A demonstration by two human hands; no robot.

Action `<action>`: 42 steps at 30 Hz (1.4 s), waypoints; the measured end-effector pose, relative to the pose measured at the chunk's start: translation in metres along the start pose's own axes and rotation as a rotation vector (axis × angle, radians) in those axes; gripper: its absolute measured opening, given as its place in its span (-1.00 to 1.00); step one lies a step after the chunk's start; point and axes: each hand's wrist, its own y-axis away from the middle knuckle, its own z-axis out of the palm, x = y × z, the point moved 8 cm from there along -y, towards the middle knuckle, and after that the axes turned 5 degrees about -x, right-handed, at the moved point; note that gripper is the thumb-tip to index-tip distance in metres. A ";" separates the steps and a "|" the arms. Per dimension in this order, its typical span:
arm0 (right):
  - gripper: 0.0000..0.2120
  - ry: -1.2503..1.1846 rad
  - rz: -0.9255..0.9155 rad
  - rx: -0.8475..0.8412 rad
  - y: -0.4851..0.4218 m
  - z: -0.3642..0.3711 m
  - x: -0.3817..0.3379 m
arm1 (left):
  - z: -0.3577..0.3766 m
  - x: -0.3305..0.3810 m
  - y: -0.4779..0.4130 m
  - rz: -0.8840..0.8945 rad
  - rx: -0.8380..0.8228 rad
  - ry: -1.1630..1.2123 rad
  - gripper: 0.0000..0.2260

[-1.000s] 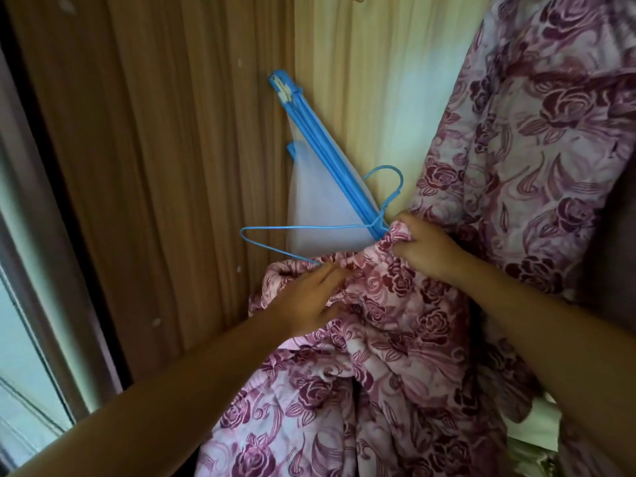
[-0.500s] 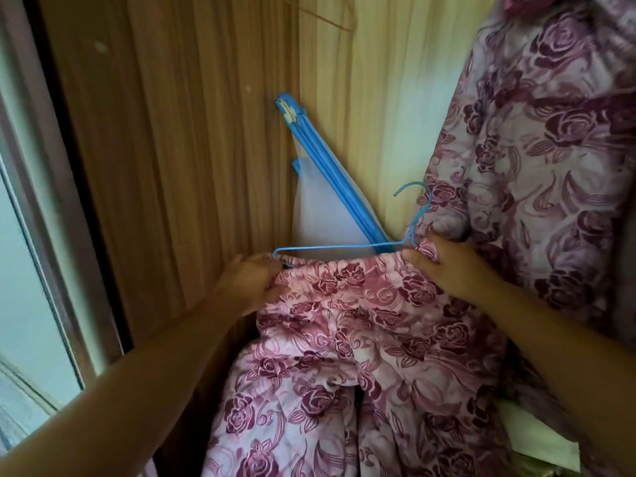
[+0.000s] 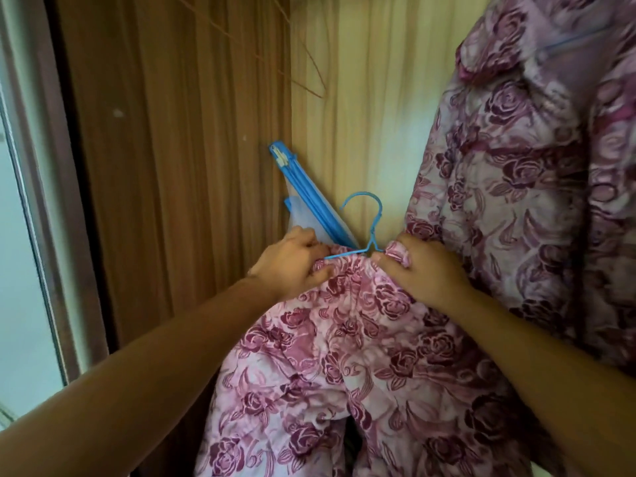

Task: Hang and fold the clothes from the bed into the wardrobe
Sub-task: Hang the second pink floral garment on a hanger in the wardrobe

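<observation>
beside the wardrobe wall (image 3: 361,115), left hand (image 3: 292,261), right hand (image 3: 423,273): fingers (image 3: 382,262) tight on floral garment (image 3: 344,356)

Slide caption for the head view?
Left hand and right hand grip a rose-print garment draped on a blue hanger.

A garment (image 3: 344,339) hangs over a hanger (image 3: 370,232), both hands at its top edge; another garment (image 3: 533,201) hangs right, a folded item (image 3: 309,197) behind.

Daylight from left, soft blur, curved edges
</observation>
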 end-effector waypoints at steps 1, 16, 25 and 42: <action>-0.42 0.002 0.008 -0.001 -0.002 -0.004 0.002 | -0.008 -0.002 -0.002 -0.019 0.022 0.016 -0.68; -0.68 -0.017 0.147 0.293 -0.059 -0.094 0.000 | -0.151 -0.040 -0.046 -0.159 0.263 0.104 -0.45; -0.66 -0.109 0.177 0.445 -0.135 -0.159 0.008 | -0.238 -0.085 -0.042 -0.366 0.370 -0.008 -0.58; -0.50 -0.126 0.302 0.300 -0.267 -0.152 0.005 | -0.351 -0.060 -0.169 -0.368 0.382 -0.779 -0.80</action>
